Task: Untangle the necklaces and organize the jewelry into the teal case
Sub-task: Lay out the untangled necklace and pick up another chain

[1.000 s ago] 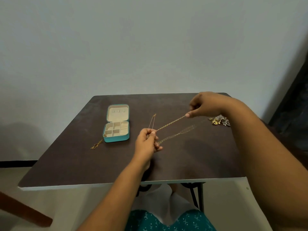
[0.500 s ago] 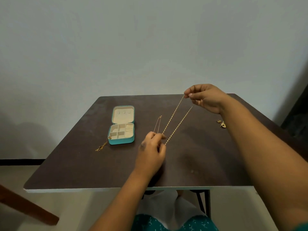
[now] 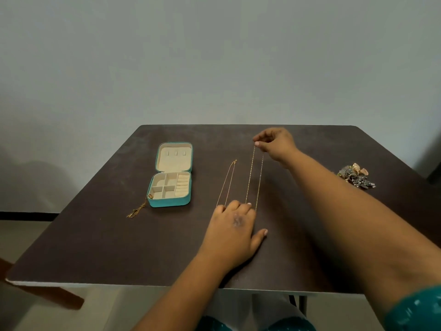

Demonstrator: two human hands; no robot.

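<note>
A gold necklace (image 3: 254, 177) is lying stretched on the table (image 3: 95, 247) at 3 o'clock of the teal case (image 3: 170, 175). The right hand (image 3: 274, 144) is pinching its far end; the left hand (image 3: 235, 231) is pressing flat, fingers relaxed, on its near end.

The gold chain (image 3: 254, 177), lifted before, now lies stretched flat on the table (image 3: 119, 235).
</note>
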